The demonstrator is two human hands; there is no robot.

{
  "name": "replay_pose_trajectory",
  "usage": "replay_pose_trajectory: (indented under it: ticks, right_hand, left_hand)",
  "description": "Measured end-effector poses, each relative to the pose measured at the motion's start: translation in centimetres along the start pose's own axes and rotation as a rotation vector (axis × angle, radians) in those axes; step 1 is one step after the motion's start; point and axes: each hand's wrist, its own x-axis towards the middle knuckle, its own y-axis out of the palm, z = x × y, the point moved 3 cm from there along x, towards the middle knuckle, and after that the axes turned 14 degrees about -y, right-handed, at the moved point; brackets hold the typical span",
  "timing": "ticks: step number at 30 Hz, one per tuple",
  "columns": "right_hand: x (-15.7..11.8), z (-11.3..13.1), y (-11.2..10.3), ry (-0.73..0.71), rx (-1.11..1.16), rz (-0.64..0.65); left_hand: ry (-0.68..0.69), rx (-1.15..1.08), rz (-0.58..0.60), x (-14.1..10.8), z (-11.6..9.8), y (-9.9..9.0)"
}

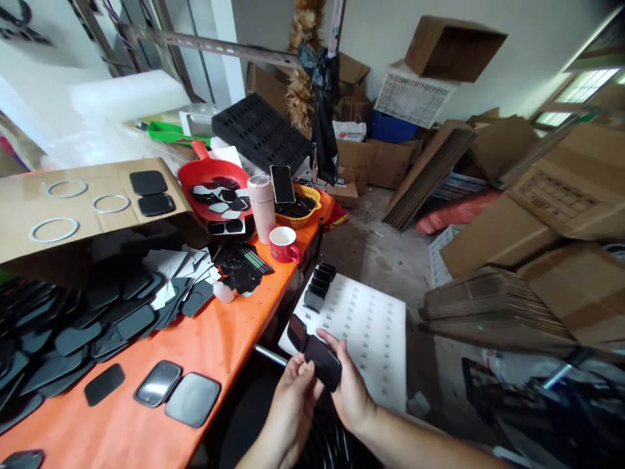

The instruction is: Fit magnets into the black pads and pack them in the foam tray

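Note:
Between my two hands is an opened black compact mirror, its two hinged halves spread and tilted, held over the gap by the table's edge. My left hand pinches the near edge close to the hinge; whether a thin piece is also in that pinch, I cannot tell. My right hand wraps the right side of the larger half, thumb and fingers around it. Another opened compact mirror lies on the orange table to the left, beside a loose dark rounded panel.
A white foam board with slots holds several upright black compacts beyond my hands. On the orange table are heaped black panels, a red mug, a pink flask and a red dustpan. Cardboard boxes stand right.

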Motion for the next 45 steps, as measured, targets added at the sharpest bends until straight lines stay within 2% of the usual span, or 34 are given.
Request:
replay_pose_trajectory:
  ticks: [2,4,6,7,9,12,15,17,20,24,28,31,33,35,36,37,38,40,41,42,45]
  right_hand:
    - [-0.3,0.3,0.4,-0.008,-0.004,-0.007]
    - [1.0,1.1,0.3,-0.056,-0.145,0.031]
    - [3.3,2.1,-0.3,-0.107,-0.349,0.078]
    - [4.8,2.5,-0.6,-0.133,-0.456,0.107]
    - [7.6,3.1,-1.2,-0.185,-0.706,0.217]
    - [11.0,3.1,-1.5,-0.227,-1.090,0.452]
    - [12.9,2.5,-1.1,-0.217,-1.248,0.608]
    - [13.6,2.1,-0.6,-0.213,-1.266,0.654]
    - [14.0,1.3,0.4,-0.213,-1.300,0.715]
    - [14.3,-0.6,1.3,-0.171,-1.344,0.759]
    - [14.5,-1.9,1.4,-0.131,-1.386,0.740]
    - [14.0,-1.1,1.4,-0.153,-1.393,0.722]
    - [12.6,0.3,2.1,-0.254,-1.387,0.666]
    - [10.0,2.0,3.7,-0.459,-1.314,0.568]
    - [8.1,2.7,4.8,-0.576,-1.236,0.535]
    - [6.1,3.2,6.2,-0.651,-1.140,0.538]
    - [4.0,3.5,7.8,-0.685,-1.041,0.593]
    - [-0.1,3.2,11.3,-0.724,-0.888,0.834]
    - [-1.7,3.0,12.9,-0.751,-0.841,0.934]
    - [-2.9,2.9,14.2,-0.769,-0.814,0.976]
    - [-3.7,2.9,15.7,-0.802,-0.754,0.922]
  left_hand:
    - [0.040,-0.021,0.000,0.2,0.0,0.3]
    - [0.033,0.063,0.003,0.2,-0.2,0.2]
    - [0.023,0.299,-0.016,-0.2,-0.7,-0.5]
    - [0.065,0.457,-0.044,-0.6,-1.1,-1.2]
    - [0.262,0.801,-0.158,-2.0,-2.3,-3.0]
    - [0.597,1.265,-0.408,-4.6,-4.5,-6.5]
    - [0.780,1.591,-0.628,-6.3,-6.3,-9.6]
    - [0.812,1.756,-0.782,-6.6,-7.1,-10.8]
    - [0.770,1.921,-0.966,-6.3,-7.3,-11.4]
    - [0.719,2.007,-1.027,-5.9,-6.6,-11.6]
    - [0.755,2.012,-1.018,-5.8,-5.9,-12.7]
    - [0.821,1.963,-0.981,-6.0,-5.7,-14.6]
    - [0.917,1.906,-0.893,-6.6,-5.5,-15.9]
    - [1.031,1.764,-0.817,-7.9,-5.5,-16.5]
    - [1.068,1.642,-0.824,-8.8,-5.6,-16.4]
    - [1.077,1.482,-0.873,-9.8,-5.8,-16.0]
    - [1.061,1.298,-0.923,-10.7,-5.9,-15.5]
    - [0.972,0.856,-1.039,-12.4,-6.1,-13.9]
    - [0.949,0.660,-0.991,-12.9,-5.9,-12.8]
    - [0.922,0.540,-0.916,-13.2,-5.7,-11.6]
    - [0.792,0.483,-0.668,-12.9,-4.7,-8.6]
